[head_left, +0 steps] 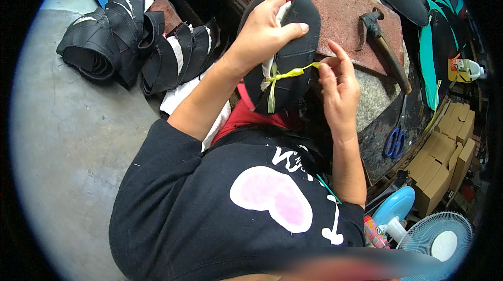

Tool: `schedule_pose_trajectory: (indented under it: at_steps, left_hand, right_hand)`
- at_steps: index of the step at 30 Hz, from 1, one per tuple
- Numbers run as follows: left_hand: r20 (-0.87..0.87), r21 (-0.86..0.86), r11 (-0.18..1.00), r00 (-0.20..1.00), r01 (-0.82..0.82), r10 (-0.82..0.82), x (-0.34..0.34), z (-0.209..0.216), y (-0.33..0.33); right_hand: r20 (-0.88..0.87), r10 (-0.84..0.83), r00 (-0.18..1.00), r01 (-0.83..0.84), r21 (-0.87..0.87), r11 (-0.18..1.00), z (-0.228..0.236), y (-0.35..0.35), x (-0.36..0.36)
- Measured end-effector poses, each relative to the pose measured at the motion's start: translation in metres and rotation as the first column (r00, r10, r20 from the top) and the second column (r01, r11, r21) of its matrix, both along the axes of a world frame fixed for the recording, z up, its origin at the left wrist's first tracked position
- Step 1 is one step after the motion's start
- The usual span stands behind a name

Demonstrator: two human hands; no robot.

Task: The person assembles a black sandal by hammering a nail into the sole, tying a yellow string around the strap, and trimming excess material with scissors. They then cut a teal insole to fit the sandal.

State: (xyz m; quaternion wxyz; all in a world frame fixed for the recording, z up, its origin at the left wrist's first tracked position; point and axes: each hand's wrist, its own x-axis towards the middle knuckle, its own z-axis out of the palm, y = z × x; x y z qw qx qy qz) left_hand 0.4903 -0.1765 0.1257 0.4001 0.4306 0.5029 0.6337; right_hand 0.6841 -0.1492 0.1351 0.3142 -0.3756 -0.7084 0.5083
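A bundle of black shoe uppers (303, 16) stands over my lap, with white lining showing at its edges. Round its lower part runs a yellow plastic string (285, 75), knotted at the front with loose ends. My left hand (267, 32) grips the bundle's upper part, thumb across the front and fingers over the white-lined edge. On the bundle's right side, my right hand (340, 84) has thumb and forefinger pinched on one end of the string. Its other fingers are partly curled.
More black uppers (105, 45) lie piled at the left. A hammer (380, 45) rests on a reddish stone slab (335, 8), right of the bundle. Blue-handled scissors (395, 142) lie nearer. Black and teal sheets (427, 55), cardboard boxes (437, 155) and a fan (440, 244) line the right side.
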Motion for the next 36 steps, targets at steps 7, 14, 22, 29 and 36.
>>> schedule_pose_trajectory:
  at_steps: [7, 14, 22, 29, 36]
  left_hand:
    - [0.417, 0.212, 0.974, 0.895, 0.076, -0.160, 0.008, 0.016, -0.011]
    - [0.514, -0.037, 0.966, 0.834, 0.254, -0.200, 0.024, 0.015, -0.014]
    - [0.466, 0.039, 0.978, 0.862, 0.205, -0.199, 0.030, 0.011, -0.007]
    - [0.436, 0.141, 0.948, 0.842, 0.286, -0.319, 0.016, 0.005, -0.009]
    - [-0.383, 0.292, 0.956, 0.912, -0.029, 0.144, 0.019, 0.005, -0.008]
  right_hand:
    - [-0.282, 0.016, 0.959, -0.065, -0.166, 0.984, 0.005, 0.016, -0.002]
    - [-0.232, -0.083, 0.969, 0.045, -0.163, 0.986, 0.015, 0.028, 0.000]
    - [-0.440, -0.069, 0.895, -0.078, -0.307, 0.948, 0.016, 0.055, 0.000]
    - [-0.468, -0.062, 0.882, -0.087, -0.290, 0.953, 0.010, 0.055, -0.001]
    - [-0.448, -0.069, 0.891, -0.005, -0.160, 0.987, 0.007, 0.051, -0.012]
